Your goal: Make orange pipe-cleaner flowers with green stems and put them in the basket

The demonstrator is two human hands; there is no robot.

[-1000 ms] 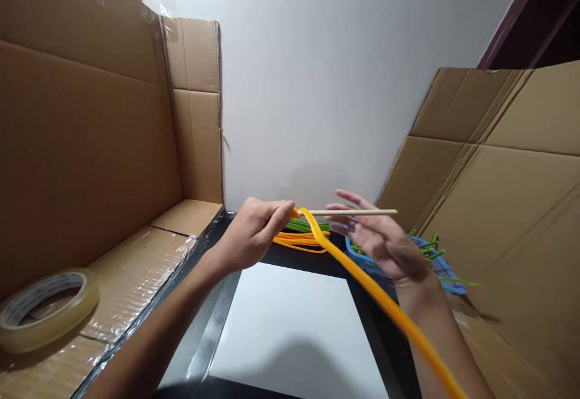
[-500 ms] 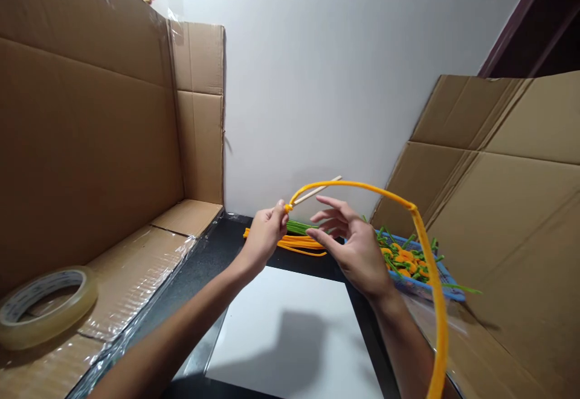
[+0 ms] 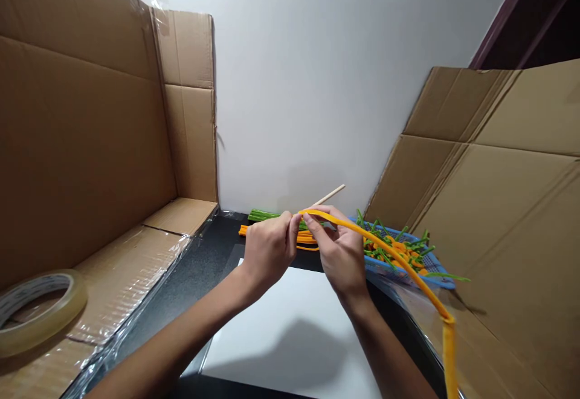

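Observation:
My left hand is closed around one end of a long orange pipe cleaner and the near end of a thin wooden stick. The grip hides where the two meet. Right beside it, my right hand pinches the pipe cleaner between thumb and fingers, close to the stick. From there the pipe cleaner arcs over the right hand and bends sharply downward at the lower right. The stick's free end points up and to the right, behind the fingers.
Behind the hands lie bundles of green pipe cleaners and orange pipe cleaners. A blue basket at right holds orange-and-green pieces. A white sheet lies below. Clear tape sits at left on cardboard; cardboard walls flank both sides.
My right hand, open and apart before, has come left to pinch the pipe cleaner beside my left hand. The pipe cleaner's arc has dropped lower. The view has shifted slightly.

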